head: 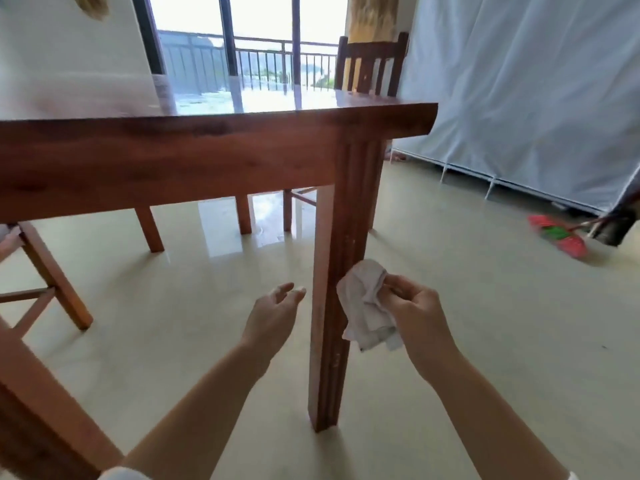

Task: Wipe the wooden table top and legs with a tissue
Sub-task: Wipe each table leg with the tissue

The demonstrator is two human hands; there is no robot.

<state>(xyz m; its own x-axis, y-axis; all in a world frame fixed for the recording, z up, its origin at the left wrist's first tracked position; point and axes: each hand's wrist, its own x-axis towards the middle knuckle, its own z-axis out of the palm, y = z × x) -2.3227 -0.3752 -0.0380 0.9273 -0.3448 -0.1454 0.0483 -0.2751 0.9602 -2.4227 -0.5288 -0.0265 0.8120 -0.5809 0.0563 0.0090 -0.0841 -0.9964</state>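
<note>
Pale tiled floor [450, 306] is gleaming under the wooden bench [207, 161]; the right hand [415, 306] is pinching the tissue [363, 303] against the near leg [332, 306], the left hand [273, 313] hovering open. Other legs likely remain.

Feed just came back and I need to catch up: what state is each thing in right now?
Tissue: crumpled, pinched in the right hand, pressed against the near leg.
Right hand: closed on the tissue.
Left hand: open, empty, beside the leg, not touching it.
Near leg: upright, pale specks showing along its lower part.
Table top: bare where visible, glossy, reflecting the window.
Broom: lying on the floor to the right.
</note>
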